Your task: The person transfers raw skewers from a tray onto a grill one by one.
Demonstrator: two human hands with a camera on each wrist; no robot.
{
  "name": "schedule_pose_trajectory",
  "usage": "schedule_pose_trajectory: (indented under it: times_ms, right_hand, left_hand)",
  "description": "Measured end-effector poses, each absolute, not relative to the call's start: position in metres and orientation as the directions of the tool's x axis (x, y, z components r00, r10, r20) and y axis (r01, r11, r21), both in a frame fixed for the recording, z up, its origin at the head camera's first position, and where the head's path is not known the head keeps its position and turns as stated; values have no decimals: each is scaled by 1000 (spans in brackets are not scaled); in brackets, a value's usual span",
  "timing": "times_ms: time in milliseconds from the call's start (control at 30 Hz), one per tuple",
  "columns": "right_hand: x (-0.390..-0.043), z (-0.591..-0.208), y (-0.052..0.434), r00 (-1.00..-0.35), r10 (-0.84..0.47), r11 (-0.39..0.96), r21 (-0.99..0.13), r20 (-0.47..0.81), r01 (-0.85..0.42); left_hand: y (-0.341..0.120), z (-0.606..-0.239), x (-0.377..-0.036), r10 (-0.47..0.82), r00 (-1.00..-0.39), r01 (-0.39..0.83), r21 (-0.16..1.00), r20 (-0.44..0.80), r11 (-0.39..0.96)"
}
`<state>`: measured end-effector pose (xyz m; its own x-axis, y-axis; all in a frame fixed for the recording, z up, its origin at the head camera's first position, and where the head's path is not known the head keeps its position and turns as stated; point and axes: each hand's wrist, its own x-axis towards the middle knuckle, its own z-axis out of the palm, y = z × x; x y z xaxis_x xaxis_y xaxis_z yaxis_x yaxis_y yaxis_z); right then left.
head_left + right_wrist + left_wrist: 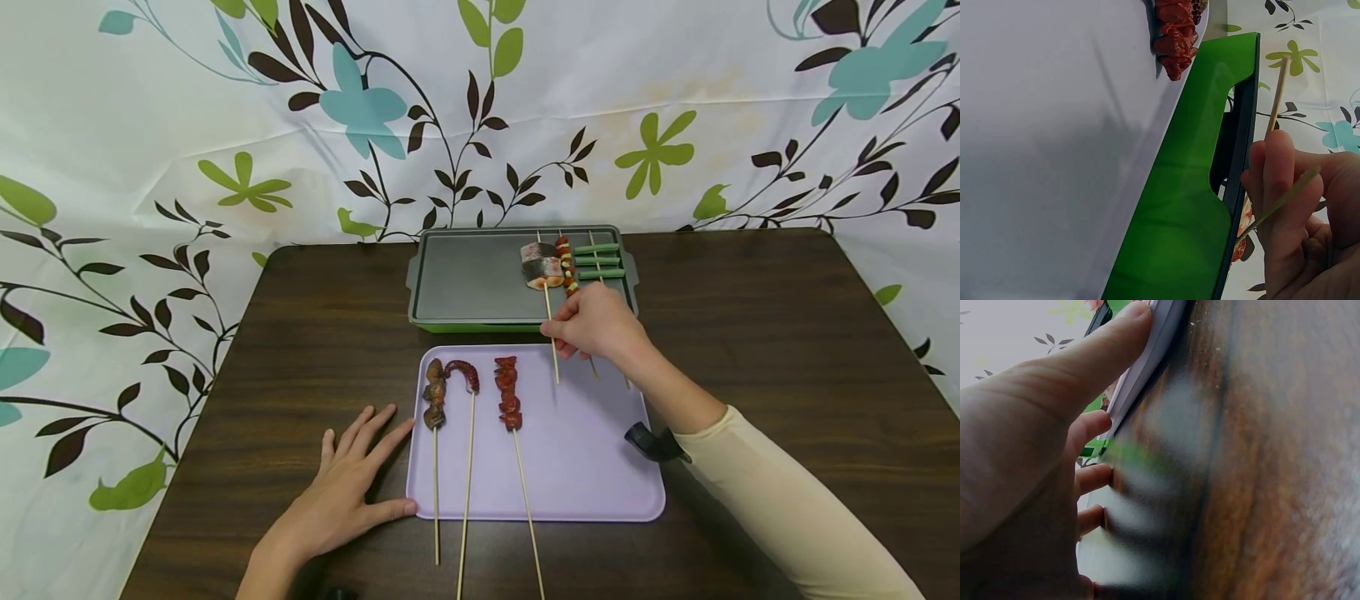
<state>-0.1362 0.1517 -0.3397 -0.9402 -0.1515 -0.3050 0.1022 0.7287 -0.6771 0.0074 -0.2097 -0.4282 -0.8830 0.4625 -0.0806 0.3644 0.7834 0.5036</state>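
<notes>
A: What do your fingers hold?

B: My right hand (596, 323) pinches the bare stick of the fish skewer (543, 265), fingers curled together round it, over the near rim of the green grill pan (465, 321). The fish chunk lies on the pan's plate, beyond my fingertips.

A: How will it handle?

B: I judge it top-heavy: a thin, stiff, snappable stick and a soft chunk that may slide. A grip close behind the chunk seems steadiest.

A: And the other hand?

B: My left hand (345, 492) lies flat, fingers spread, thumb touching the lilac tray (585, 492), nearer me than the pan.
</notes>
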Motion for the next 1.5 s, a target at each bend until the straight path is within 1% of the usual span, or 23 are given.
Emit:
schedule_pose_trajectory:
  times_ms: [267, 600, 800, 967, 1267, 1367, 1500]
  right_hand:
    - [-135, -340, 153, -947, -160, 747, -662, -280, 69]
    - [-126, -338, 158, -944, -162, 728, -681, -288, 83]
    - [-117, -335, 163, -951, -182, 712, -700, -251, 49]
    - [-105, -330, 165, -953, -199, 694, -719, -228, 27]
    - [-74, -329, 164, -951, -223, 696, -718, -214, -2]
    - [-62, -330, 163, -949, -245, 697, -717, -198, -30]
    - [-45, -334, 159, -941, -298, 702, -705, -162, -101]
  left_hand:
    - [-209, -428, 8, 463, -883, 364, 506, -80, 782]
    - [-210, -428, 7, 467, -881, 371, 498, -78, 783]
    - [-210, -428, 7, 467, -880, 369, 498, -84, 784]
    - [-209, -427, 6, 466, -880, 367, 500, -86, 785]
    - [-209, -427, 6, 465, -881, 365, 500, -88, 785]
    - [-210, -427, 6, 464, -881, 362, 504, -89, 784]
    - [-210, -427, 6, 464, -881, 360, 506, -91, 784]
